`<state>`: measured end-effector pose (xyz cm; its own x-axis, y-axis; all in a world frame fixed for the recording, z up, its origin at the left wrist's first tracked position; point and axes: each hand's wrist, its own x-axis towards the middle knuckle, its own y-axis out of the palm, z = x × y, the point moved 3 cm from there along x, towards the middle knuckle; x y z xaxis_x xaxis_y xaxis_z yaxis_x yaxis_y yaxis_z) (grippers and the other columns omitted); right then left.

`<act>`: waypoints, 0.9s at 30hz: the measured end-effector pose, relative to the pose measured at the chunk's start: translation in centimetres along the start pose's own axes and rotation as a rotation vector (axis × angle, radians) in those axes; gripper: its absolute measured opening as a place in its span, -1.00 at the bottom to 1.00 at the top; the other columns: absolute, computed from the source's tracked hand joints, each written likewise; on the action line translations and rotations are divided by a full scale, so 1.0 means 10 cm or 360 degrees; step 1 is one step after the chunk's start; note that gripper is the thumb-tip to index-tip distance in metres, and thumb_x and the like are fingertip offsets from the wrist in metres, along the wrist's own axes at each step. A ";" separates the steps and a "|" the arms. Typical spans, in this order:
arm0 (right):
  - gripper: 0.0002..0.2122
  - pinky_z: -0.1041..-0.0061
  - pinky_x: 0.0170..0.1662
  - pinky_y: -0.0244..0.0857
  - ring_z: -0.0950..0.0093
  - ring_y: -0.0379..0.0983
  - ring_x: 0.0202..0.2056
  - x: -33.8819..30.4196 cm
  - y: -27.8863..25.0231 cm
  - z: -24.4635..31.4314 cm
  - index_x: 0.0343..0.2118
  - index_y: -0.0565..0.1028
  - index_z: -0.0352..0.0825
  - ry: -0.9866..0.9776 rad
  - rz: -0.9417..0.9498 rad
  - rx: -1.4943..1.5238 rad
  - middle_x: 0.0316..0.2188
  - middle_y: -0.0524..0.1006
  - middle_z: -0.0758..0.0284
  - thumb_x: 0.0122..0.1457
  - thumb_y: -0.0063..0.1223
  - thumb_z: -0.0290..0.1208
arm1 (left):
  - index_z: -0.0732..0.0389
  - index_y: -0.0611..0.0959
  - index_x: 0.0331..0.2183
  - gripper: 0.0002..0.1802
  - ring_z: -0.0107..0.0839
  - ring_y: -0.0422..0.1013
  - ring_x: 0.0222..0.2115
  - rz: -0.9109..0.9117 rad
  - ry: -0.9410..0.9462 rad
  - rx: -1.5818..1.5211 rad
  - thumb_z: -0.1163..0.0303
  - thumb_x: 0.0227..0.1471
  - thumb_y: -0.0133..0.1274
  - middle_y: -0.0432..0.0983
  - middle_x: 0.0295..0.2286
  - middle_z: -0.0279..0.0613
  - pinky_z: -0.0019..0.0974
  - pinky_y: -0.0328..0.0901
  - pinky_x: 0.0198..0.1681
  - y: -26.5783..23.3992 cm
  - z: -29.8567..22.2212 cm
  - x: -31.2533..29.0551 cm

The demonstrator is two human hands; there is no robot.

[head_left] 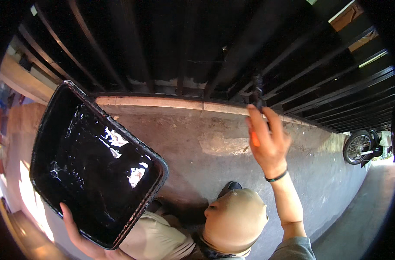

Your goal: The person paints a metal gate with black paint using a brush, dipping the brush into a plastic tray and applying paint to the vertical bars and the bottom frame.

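On the left I hold a deep black rectangular basin point(156, 162), tilted, its inside coated with glossy black paint that catches the light. My left hand point(78, 236) grips its near rim, the thumb up along the outer wall and the other fingers hidden beneath. My right hand point(271, 138), with a dark band at the wrist, is raised beside the black slatted railing point(197, 47). It is closed on a paintbrush point(258, 89) with an orange handle and dark, paint-covered bristles. The brush end points at the slats; whether it touches them I cannot tell.
A pale ledge point(162, 102) runs along the foot of the railing, above a rough concrete floor point(184, 143). My knee point(236, 221) is bent at lower middle. A motorcycle wheel point(358, 147) stands far right. Wooden surfaces and clutter lie at the left edge.
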<state>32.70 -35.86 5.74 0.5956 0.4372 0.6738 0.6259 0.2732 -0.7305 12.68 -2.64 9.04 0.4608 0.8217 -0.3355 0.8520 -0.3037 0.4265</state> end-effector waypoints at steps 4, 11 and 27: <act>-0.68 0.47 -0.47 0.48 0.43 0.62 -0.48 -0.19 0.42 -0.04 0.00 0.63 -0.12 0.0138 0.0055 0.0074 -0.15 0.60 0.28 0.17 0.37 -0.41 | 0.23 0.54 0.24 -0.39 -0.15 0.46 0.14 -0.0095 -0.0048 -0.0021 0.10 0.29 0.14 0.50 0.17 -0.09 -0.03 0.41 0.21 0.03 -0.02 -0.01; -0.68 0.41 -0.39 0.55 0.29 0.66 -0.39 -0.05 0.62 -0.10 0.01 0.62 -0.20 0.0384 -0.0590 0.0225 -0.14 0.58 0.20 0.19 0.36 -0.46 | 0.22 0.55 0.23 -0.38 -0.13 0.46 0.12 -0.0091 -0.0030 -0.0001 0.11 0.26 0.19 0.50 0.17 -0.08 0.07 0.44 0.15 0.10 -0.01 -0.07; -0.77 0.37 -0.36 0.55 0.28 0.67 -0.31 -0.49 1.45 0.07 -0.01 0.60 -0.28 0.0731 -0.0503 0.0370 -0.16 0.65 0.23 0.28 0.24 -0.47 | 0.35 0.47 0.28 -0.25 -0.10 0.36 0.23 0.0045 0.1084 0.1129 0.11 0.21 0.22 0.41 0.23 0.07 -0.02 0.24 0.34 -0.02 0.04 -0.21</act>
<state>38.52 -33.45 -8.24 0.5878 -0.0960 0.8033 0.7121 0.5325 -0.4575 11.64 -4.47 9.33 0.4309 0.8444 0.3182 0.8973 -0.3634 -0.2508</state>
